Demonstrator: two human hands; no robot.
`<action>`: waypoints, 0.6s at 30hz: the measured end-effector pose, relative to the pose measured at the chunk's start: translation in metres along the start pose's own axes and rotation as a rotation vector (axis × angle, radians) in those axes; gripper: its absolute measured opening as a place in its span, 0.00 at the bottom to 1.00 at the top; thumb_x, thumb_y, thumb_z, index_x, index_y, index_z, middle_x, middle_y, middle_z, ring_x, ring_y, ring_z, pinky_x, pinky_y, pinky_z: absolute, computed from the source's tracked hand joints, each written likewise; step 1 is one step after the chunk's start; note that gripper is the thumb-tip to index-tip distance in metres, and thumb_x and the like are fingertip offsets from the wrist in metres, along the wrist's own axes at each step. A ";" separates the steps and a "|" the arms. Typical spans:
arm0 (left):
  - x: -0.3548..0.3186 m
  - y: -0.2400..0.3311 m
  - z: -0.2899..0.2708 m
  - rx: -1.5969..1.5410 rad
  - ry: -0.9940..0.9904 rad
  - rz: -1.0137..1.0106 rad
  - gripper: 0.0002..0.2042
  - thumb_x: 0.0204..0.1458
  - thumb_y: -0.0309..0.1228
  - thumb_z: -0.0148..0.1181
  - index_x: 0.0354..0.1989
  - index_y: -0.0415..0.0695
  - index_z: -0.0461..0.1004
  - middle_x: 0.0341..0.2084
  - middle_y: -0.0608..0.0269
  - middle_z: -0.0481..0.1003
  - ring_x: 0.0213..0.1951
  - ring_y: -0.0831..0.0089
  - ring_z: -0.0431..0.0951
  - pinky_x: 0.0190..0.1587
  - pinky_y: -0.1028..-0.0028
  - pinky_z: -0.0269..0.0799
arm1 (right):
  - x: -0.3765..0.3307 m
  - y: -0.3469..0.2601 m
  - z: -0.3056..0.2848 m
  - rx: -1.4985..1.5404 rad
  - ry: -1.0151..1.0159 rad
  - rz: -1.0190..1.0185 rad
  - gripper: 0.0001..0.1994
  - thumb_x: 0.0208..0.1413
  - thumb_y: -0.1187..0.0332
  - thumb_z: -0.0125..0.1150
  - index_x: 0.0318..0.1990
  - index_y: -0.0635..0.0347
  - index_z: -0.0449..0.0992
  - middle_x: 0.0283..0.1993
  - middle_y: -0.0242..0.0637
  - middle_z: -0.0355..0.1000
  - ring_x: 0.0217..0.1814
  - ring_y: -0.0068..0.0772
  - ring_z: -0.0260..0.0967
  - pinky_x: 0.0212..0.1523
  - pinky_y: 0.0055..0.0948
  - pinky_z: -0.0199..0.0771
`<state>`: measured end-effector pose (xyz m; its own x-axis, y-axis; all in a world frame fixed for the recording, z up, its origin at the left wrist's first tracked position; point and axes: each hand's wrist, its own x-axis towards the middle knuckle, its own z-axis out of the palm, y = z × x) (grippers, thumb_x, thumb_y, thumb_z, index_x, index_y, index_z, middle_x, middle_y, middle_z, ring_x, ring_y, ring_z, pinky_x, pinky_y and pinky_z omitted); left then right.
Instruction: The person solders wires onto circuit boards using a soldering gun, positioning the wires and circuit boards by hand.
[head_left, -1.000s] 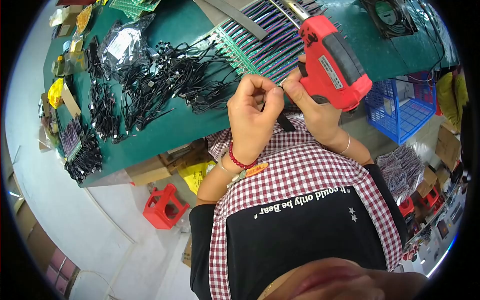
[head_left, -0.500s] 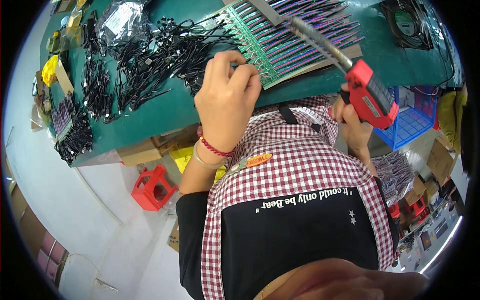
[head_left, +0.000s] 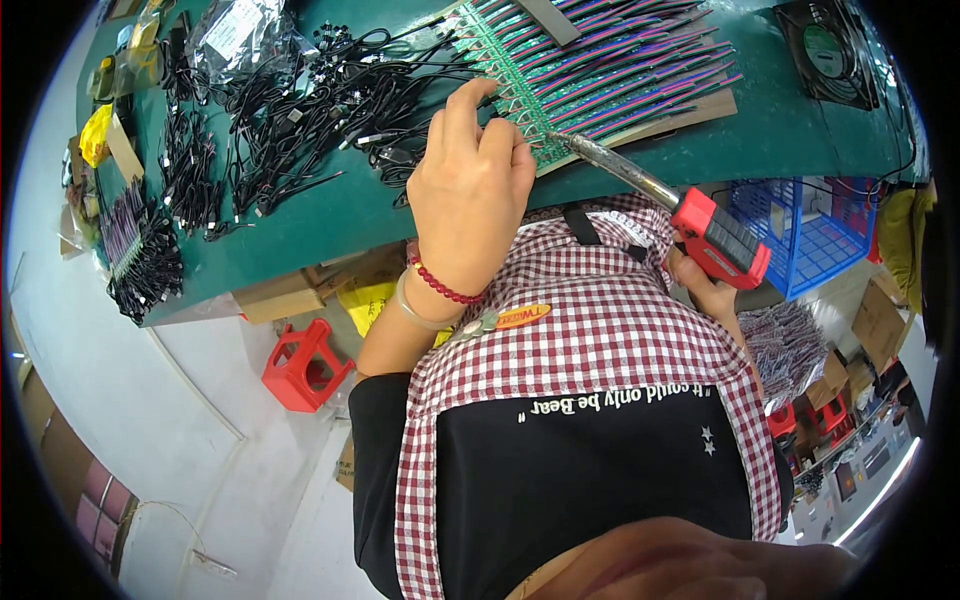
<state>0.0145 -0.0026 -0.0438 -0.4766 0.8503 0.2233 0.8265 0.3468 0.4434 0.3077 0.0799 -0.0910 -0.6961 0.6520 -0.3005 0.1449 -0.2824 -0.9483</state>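
Note:
My right hand (head_left: 705,288) grips a red and black soldering gun (head_left: 720,238), partly hidden behind its body. Its long metal barrel reaches left, and the tip is at the near end of a green circuit board strip (head_left: 515,95). Rows of pink, blue and black wires (head_left: 640,75) run rightward from the strip. My left hand (head_left: 470,190) is at the strip's left edge, fingers bent and one fingertip on the edge; what they pinch, if anything, is hidden. Beside it on the left lie black cables (head_left: 300,130) with plug ends. A flat metal bar (head_left: 550,20) rests across the wires.
The green table (head_left: 240,270) carries a clear plastic bag (head_left: 240,40), a bundle of wired parts (head_left: 135,255) at the left and a black fan (head_left: 825,55) at the far right. Below its edge are a blue plastic basket (head_left: 815,245) and a red stool (head_left: 305,365).
The soldering gun has come down and left, its tip moving from above the wires to the strip's near end. My left hand has shifted slightly right along the strip.

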 end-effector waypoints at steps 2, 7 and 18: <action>-0.001 0.001 0.000 0.003 -0.003 -0.009 0.05 0.37 0.22 0.62 0.22 0.42 0.71 0.44 0.61 0.71 0.32 0.67 0.74 0.30 0.71 0.72 | 0.000 -0.006 0.003 -0.105 0.009 -0.051 0.14 0.48 0.77 0.64 0.44 0.66 0.73 0.35 0.33 0.73 0.35 0.23 0.70 0.37 0.24 0.71; -0.002 0.004 0.002 0.044 -0.038 0.009 0.07 0.36 0.24 0.62 0.23 0.41 0.70 0.44 0.57 0.69 0.38 0.63 0.73 0.31 0.70 0.74 | -0.002 -0.010 0.008 -0.106 0.058 -0.036 0.13 0.48 0.77 0.64 0.42 0.65 0.74 0.35 0.33 0.73 0.35 0.23 0.69 0.37 0.24 0.70; 0.010 0.000 0.002 0.061 -0.009 -0.003 0.05 0.37 0.24 0.61 0.21 0.43 0.70 0.44 0.60 0.71 0.35 0.65 0.75 0.28 0.70 0.73 | 0.006 -0.009 0.009 -0.112 0.080 -0.086 0.09 0.48 0.78 0.62 0.38 0.66 0.74 0.31 0.32 0.72 0.31 0.22 0.68 0.32 0.23 0.68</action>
<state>0.0107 0.0071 -0.0436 -0.4767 0.8526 0.2141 0.8418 0.3726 0.3905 0.2964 0.0802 -0.0834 -0.6518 0.7256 -0.2207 0.1681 -0.1457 -0.9750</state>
